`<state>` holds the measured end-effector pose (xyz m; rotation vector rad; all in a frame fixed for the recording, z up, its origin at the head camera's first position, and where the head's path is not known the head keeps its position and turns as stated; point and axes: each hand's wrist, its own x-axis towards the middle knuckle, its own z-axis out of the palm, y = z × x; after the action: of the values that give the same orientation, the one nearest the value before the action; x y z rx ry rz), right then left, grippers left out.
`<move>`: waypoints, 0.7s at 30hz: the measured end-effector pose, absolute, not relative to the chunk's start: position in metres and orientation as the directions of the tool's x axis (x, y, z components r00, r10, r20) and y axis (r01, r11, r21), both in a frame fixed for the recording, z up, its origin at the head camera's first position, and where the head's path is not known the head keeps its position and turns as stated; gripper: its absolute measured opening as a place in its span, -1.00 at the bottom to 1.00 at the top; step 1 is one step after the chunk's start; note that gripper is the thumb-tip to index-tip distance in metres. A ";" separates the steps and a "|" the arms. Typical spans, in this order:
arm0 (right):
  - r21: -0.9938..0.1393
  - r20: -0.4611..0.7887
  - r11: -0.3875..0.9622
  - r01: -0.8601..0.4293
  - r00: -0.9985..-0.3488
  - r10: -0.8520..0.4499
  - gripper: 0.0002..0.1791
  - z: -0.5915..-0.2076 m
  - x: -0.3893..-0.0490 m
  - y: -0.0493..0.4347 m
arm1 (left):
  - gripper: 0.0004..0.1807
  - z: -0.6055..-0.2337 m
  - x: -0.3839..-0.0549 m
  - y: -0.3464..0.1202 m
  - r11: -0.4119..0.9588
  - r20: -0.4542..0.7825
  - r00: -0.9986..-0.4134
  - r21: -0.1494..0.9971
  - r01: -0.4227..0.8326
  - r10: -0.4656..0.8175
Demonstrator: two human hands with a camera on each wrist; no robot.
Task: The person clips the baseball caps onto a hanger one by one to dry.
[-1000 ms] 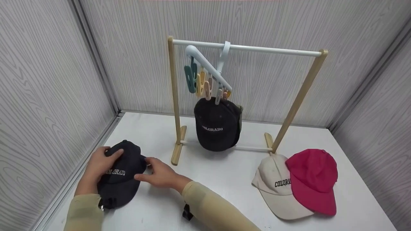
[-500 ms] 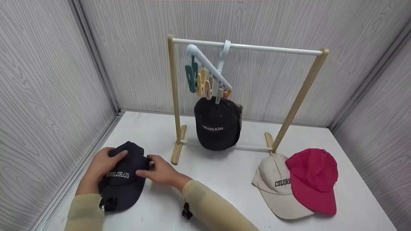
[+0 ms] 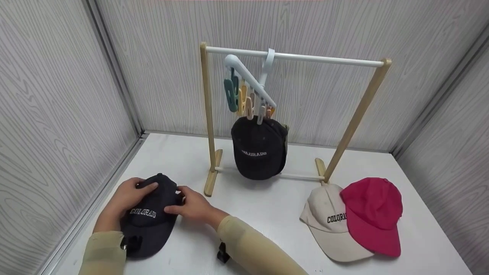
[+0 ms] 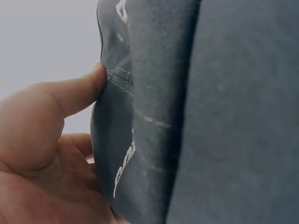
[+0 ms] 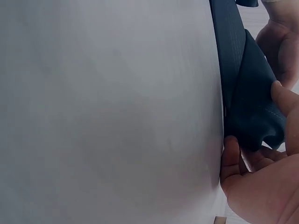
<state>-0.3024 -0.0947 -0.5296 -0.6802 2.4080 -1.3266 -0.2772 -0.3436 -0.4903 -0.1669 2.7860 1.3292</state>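
Pinching navy cap (image 3: 157, 200), right grip (image 3: 194, 206); lettering (image 3: 143, 212) legible head view only.

Pale grey panels stand on three sides here: the back wall (image 3: 160, 68), the left wall (image 3: 46, 114) and the right wall (image 3: 454, 160), all patterned with wavy, darker wood grain. A grey metal strip (image 3: 114, 67) runs up the left corner, a similar bar (image 3: 444, 84) up the right. Between the walls sits a plain white table (image 3: 248, 214), softly lit, with mild shadows on its top.
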 end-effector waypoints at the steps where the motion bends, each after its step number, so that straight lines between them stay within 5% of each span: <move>1: -0.852 -0.040 0.458 -0.255 -0.840 -0.542 -0.10 -0.530 -0.302 -0.095 | -0.15 -0.490 -0.277 -0.343 0.630 -0.087 -0.994 0.768 -0.113 -0.072; 12: -0.876 0.013 0.419 -0.239 -0.880 -0.475 -0.29 -0.529 -0.299 -0.095 | -0.30 -0.488 -0.278 -0.338 0.642 -0.057 -0.996 0.762 -0.083 -0.061; 21: -0.949 0.064 0.247 -0.195 -0.887 -0.456 -0.41 -0.532 -0.302 -0.087 | -0.36 -0.484 -0.280 -0.330 0.643 -0.034 -0.998 0.764 -0.059 -0.051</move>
<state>-0.3016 -0.0868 -0.5322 -0.6115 2.2929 -1.6924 -0.2795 -0.3303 -0.4840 -0.0946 2.8389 1.3202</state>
